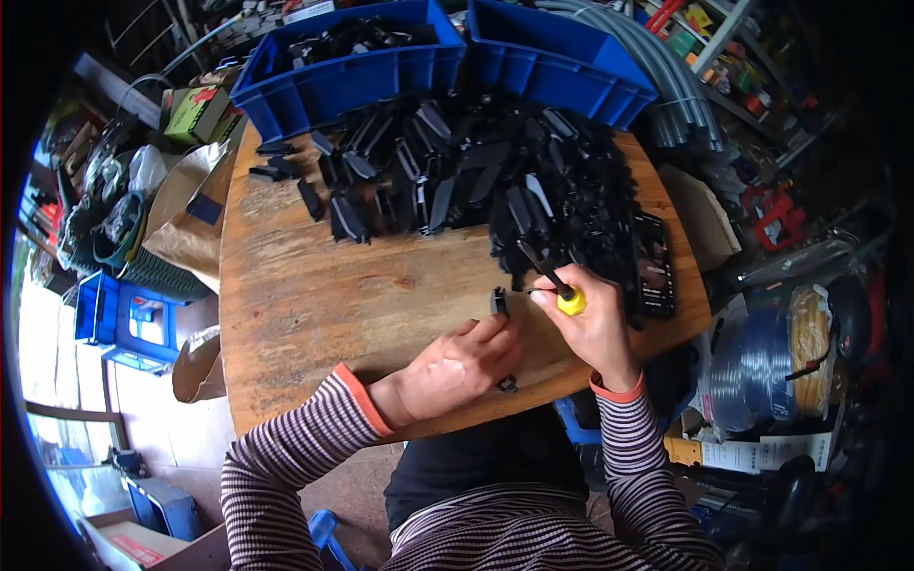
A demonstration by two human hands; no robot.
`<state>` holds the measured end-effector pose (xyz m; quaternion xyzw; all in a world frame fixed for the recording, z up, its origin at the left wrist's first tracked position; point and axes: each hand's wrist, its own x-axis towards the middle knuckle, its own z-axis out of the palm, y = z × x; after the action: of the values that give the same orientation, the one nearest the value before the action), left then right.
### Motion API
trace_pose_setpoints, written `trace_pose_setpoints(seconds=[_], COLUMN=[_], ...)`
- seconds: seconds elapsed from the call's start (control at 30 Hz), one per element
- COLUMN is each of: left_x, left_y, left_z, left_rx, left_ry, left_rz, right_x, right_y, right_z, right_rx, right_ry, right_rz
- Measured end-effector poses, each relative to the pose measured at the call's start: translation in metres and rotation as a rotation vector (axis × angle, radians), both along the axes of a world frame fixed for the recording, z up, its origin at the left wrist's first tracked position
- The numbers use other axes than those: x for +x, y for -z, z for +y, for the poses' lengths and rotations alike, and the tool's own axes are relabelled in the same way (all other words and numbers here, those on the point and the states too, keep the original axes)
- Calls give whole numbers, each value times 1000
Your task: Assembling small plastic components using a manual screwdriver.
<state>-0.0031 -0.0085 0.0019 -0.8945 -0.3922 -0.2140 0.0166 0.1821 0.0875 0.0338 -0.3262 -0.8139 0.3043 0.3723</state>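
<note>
My left hand (457, 369) is closed near the table's front edge. Its fingers grip a small black plastic part (500, 301), which sticks up past the fingertips; a bit of dark material also shows below the hand. To the right, my right hand (598, 319) is closed around a screwdriver (569, 299) with a yellow and black handle. The tool slants up and to the left, away from the black part. Thumb and forefinger pinch together at a tiny dark item too small to name. Beyond both hands lies a large pile of black plastic parts (457, 171).
A blue bin (352, 81) with black parts stands at the back left, and another blue bin (562, 71) at the back right. A phone (655, 266) lies at the wooden table's (314, 295) right edge. Brown paper bags (181, 228) stand left; coiled tubing (752, 366) sits right.
</note>
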Motion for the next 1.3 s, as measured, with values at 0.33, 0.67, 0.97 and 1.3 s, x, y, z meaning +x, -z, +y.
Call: trace_pose_setpoints(seconds=[0.33, 0.67, 0.97, 1.3], left_x=[2, 3, 4, 6], left_y=[5, 5, -2, 6], left_z=[-1, -2, -5, -5], left_rx=[58, 183, -36, 100], left_ry=[-31, -47, 19, -27], left_rz=[39, 68, 70, 92], right_x=[-23, -28, -28, -58], right_y=[10, 6, -2, 1], right_z=[2, 0, 3, 16], right_rx=[117, 242, 393, -269], right_ry=[-108, -151, -197, -200], right_rz=[-160, -296, -447, 379])
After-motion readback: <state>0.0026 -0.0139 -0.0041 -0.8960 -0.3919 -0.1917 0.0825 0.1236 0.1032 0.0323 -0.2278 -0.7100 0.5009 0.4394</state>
